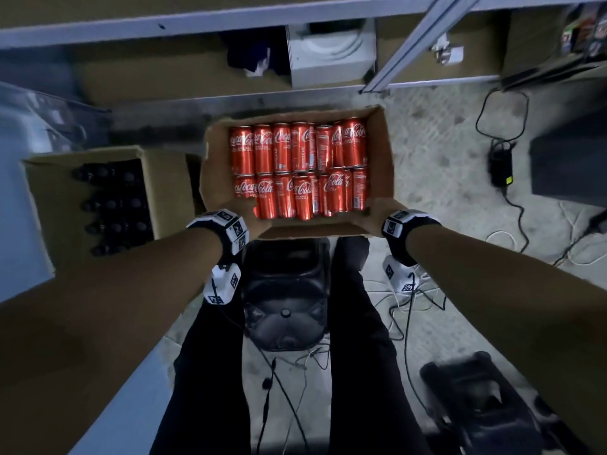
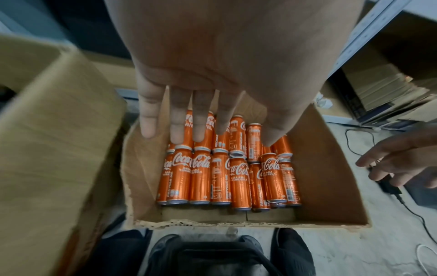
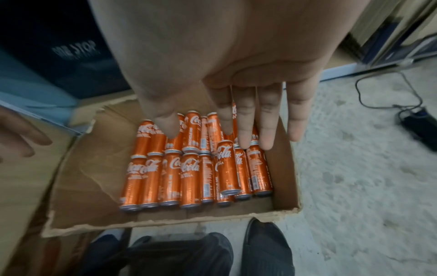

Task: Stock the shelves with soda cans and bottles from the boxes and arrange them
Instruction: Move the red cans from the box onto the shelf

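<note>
In the head view, an open box (image 1: 381,165) of red soda cans (image 1: 297,165) sits at the frame's centre on the floor, below the shelves (image 1: 427,82); the left hand (image 1: 251,213) and right hand (image 1: 377,213) are seen at its near corners, their grip unclear here. A second box (image 1: 170,178) of dark bottles (image 1: 113,205) lies at centre left; about a dozen caps are counted. Two rows of roughly seven cans each are counted. In the left wrist view, the fingers (image 2: 177,115) are spread straight above the cans, holding nothing. In the right wrist view, the fingers (image 3: 267,115) are likewise straight and empty; one can (image 3: 228,168) lies atop the near row. If the box is lifted by its torn rim, the cardboard may tear and that loose can may roll.
</note>
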